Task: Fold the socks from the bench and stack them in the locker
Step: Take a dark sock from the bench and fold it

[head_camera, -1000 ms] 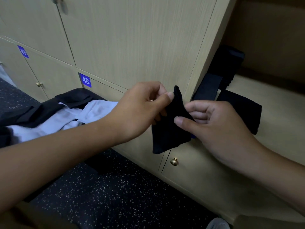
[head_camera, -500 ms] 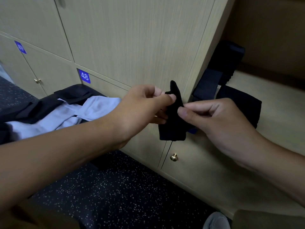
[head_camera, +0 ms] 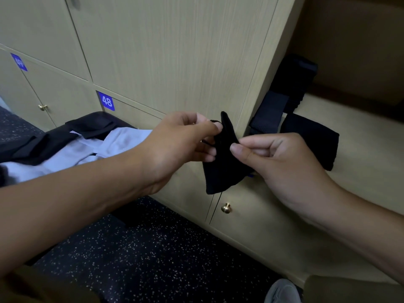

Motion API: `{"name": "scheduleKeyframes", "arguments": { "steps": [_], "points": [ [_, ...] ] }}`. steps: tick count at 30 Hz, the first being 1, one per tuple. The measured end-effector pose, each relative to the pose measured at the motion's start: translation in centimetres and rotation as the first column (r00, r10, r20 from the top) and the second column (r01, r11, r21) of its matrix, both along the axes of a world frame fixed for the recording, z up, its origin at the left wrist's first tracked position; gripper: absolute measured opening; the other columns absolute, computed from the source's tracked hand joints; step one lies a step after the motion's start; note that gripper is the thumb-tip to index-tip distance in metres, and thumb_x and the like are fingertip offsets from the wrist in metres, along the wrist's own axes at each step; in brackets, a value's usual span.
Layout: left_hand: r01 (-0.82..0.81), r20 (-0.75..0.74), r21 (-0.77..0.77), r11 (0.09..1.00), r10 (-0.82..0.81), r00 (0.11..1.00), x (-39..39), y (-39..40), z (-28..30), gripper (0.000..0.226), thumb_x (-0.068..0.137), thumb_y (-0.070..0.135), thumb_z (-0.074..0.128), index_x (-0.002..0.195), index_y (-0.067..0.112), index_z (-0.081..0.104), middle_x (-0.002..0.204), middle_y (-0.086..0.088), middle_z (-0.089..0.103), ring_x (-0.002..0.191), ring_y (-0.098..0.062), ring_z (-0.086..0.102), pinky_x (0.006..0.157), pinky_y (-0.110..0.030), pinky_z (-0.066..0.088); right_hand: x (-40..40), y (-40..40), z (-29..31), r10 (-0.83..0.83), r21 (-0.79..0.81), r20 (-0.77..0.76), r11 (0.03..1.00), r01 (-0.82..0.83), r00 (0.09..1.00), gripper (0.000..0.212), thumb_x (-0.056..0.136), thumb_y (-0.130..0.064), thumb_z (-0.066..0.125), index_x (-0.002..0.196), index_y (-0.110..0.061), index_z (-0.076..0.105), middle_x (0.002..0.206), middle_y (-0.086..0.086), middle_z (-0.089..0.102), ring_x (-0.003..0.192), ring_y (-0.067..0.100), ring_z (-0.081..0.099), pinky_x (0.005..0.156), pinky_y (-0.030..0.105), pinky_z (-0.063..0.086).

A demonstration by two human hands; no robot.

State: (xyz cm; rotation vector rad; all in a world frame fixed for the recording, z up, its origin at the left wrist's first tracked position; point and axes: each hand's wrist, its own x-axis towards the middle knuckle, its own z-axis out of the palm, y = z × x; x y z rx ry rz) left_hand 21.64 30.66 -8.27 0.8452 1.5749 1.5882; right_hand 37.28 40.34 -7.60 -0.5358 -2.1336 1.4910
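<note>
- Sock [head_camera: 220, 162], black, hangs in mid-air before the locker [head_camera: 360, 136] opening, pinched at its top edge by both hands.
- Left hand [head_camera: 181, 147]: thumb and forefinger nip the left side; right hand [head_camera: 282, 162] likewise nips the right.
- Advice: align edges, crease flat, then lay it beside the folded socks [head_camera: 312, 141] inside.
- Unfolded pile [head_camera: 72, 145] waits on the counter.

The black knit sock [head_camera: 220, 162] hangs between the left hand [head_camera: 175, 147] and the right hand [head_camera: 282, 162], in front of the pale wooden locker doors [head_camera: 164, 51]. Right of it, inside the open wooden locker [head_camera: 360, 149], lie folded dark socks [head_camera: 310, 138] (one stack further back). A heap of dark and white socks [head_camera: 65, 145] lies to the left.
</note>
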Motion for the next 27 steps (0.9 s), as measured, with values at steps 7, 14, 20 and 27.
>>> {"name": "scheduleKeyframes", "arguments": {
  "steps": [7, 14, 20, 27],
  "points": [
    [0.033, 0.008, 0.024, 0.999, -0.034, 0.999, 0.9, 0.7, -0.4, 0.026, 0.101, 0.025, 0.056, 0.095, 0.003, 0.070, 0.082, -0.009, 0.068, 0.080, -0.021, 0.064, 0.079, -0.029, 0.058, 0.2, 0.2, -0.5, -0.046, -0.086, 0.135, 0.995, 0.058, 0.990, 0.024, 0.096, -0.039, 0.063, 0.101, -0.018, 0.072, 0.097, 0.000, 0.079, 0.096, 0.007, 0.074, 0.092, 0.029, 0.056],
    [0.049, -0.183, 0.019, 0.999, -0.045, 0.982, 1.1, 0.9, -0.6, 0.028, 0.102, 0.024, 0.054, 0.097, 0.003, 0.071, 0.096, -0.016, 0.075, 0.081, -0.018, 0.066, 0.077, -0.027, 0.057, 0.9, 1.3, -1.0, -0.069, -0.143, 0.145, 0.986, 0.090, 0.987, 0.020, 0.099, -0.008, 0.062, 0.095, -0.027, 0.067, 0.073, -0.021, 0.074, 0.073, -0.010, 0.069, 0.063, 0.004, 0.049],
    [-0.014, -0.581, -0.043, 0.999, -0.013, 0.814, -0.3, 1.1, -2.3, 0.035, 0.088, 0.051, 0.071, 0.114, 0.030, 0.060, 0.114, 0.015, 0.065, 0.110, -0.005, 0.059, 0.085, -0.022, 0.045, 1.6, 2.2, -1.1, -0.080, -0.114, 0.146, 0.989, 0.097, 0.986, 0.024, 0.103, -0.008, 0.054, 0.093, -0.029, 0.062, 0.070, -0.028, 0.070, 0.072, -0.016, 0.065, 0.061, 0.001, 0.045],
    [0.160, -0.289, -0.114, 0.981, -0.187, 0.939, -0.4, 1.6, -2.7, 0.027, 0.087, 0.041, 0.076, 0.104, 0.022, 0.070, 0.101, 0.002, 0.074, 0.096, -0.014, 0.072, 0.089, -0.031, 0.055, 2.5, 3.8, 0.0, -0.135, -0.038, 0.138, 0.989, 0.142, 0.981, 0.018, 0.103, -0.013, 0.055, 0.115, -0.014, 0.069, 0.098, -0.008, 0.077, 0.089, -0.002, 0.072, 0.069, 0.006, 0.050]
  ]
}}
